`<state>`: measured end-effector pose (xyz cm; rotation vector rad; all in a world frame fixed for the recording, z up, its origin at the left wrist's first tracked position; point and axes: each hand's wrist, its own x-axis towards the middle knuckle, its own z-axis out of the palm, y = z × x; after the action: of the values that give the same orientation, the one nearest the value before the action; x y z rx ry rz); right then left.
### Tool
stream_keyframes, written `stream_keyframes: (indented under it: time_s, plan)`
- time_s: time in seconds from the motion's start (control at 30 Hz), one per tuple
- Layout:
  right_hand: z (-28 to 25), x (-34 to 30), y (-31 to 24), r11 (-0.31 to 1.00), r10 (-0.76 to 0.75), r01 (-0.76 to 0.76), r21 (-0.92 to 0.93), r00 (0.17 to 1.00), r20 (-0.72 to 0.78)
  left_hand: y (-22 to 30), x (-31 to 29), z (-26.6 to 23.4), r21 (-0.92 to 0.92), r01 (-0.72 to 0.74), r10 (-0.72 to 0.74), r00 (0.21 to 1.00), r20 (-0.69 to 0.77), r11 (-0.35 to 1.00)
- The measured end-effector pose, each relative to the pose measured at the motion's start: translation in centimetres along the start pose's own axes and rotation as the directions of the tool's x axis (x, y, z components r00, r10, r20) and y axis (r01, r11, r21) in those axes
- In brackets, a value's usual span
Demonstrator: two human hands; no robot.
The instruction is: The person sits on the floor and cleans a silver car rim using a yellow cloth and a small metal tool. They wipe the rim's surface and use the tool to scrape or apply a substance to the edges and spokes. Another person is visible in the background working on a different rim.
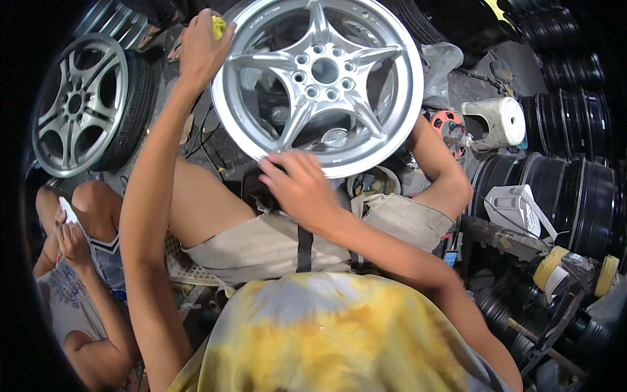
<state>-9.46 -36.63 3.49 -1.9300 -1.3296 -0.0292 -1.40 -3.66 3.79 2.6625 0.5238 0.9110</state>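
Note:
A silver alloy wheel rim (pixel 313 98) with star-shaped spokes and a round centre hole stands in front of me, its face toward me. My left hand (pixel 204 49) is at its upper left edge, fingers closed round a crumpled yellow piece (pixel 218 27) whose material I cannot make out. At the rim's lower left edge is my right hand (pixel 297 186), slightly blurred, its thumb and fingers apart, touching or very near the lip. Nothing shows in the right hand. Through the spokes, the things behind are partly visible.
A tyre-mounted silver wheel (pixel 78 104) leans at left, above a seated person (pixel 85 274) holding something white. Black wheels (pixel 568 130) are stacked at right, beside a white stool (pixel 493 122) and a white plastic container (pixel 513 208). A round tub (pixel 375 176) sits beneath the rim.

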Motion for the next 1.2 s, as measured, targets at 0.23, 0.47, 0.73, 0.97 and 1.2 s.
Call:
stream_keyframes:
  time_s: [0.23,0.47,0.73,0.97,1.2]
  plan:
    - [-14.2,-4.1,11.1,0.873,-0.013,0.15,-0.464,0.958,0.286,10.9,-13.0,-8.0,-0.293,0.049,0.159,0.747,0.645,0.955]
    - [-3.8,-1.2,3.4,0.984,0.072,-0.037,-0.176,0.977,0.199,15.8,-17.5,-10.2,0.132,-0.538,0.285,0.619,0.732,0.832]
    - [-18.2,-1.1,14.1,0.749,-0.025,0.403,-0.526,0.81,0.585,21.2,-19.9,-7.1,-0.123,-0.39,0.346,0.577,0.74,0.913]
    - [-20.0,3.4,19.2,0.645,0.01,0.506,-0.572,0.743,0.669,29.4,-18.8,2.1,-0.404,0.056,0.207,0.789,0.578,0.913]
    - [-19.0,2.1,18.2,0.79,-0.161,0.465,-0.399,0.786,0.598,22.1,-17.0,-1.3,-0.295,-0.042,0.265,0.577,0.773,0.954]
